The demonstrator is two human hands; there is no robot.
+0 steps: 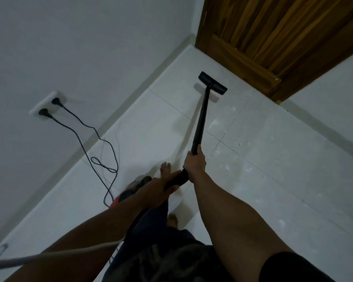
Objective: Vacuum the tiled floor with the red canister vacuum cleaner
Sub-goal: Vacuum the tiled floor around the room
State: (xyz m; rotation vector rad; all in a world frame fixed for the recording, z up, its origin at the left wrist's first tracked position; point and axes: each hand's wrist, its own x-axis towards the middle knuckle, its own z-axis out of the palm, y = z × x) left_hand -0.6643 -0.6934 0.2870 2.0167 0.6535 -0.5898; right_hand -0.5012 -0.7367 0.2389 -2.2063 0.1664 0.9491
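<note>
I hold a black vacuum wand (201, 119) with both hands. My right hand (195, 162) grips the tube higher up, thumb along it. My left hand (161, 190) grips the lower black handle end (176, 179). The flat black floor nozzle (212, 82) rests on the white tiled floor (151, 129), far ahead near the wooden door. The red canister vacuum (128, 193) sits low on the floor behind my left forearm, mostly hidden. White dust specks (230, 151) lie scattered on the tiles right of the wand.
A wooden door (273, 37) stands at the far right. A white wall socket (47, 104) on the left wall holds two black plugs; their black cords (102, 159) loop across the floor toward the canister. A pale hose (49, 255) crosses bottom left. My bare feet stand below the hands.
</note>
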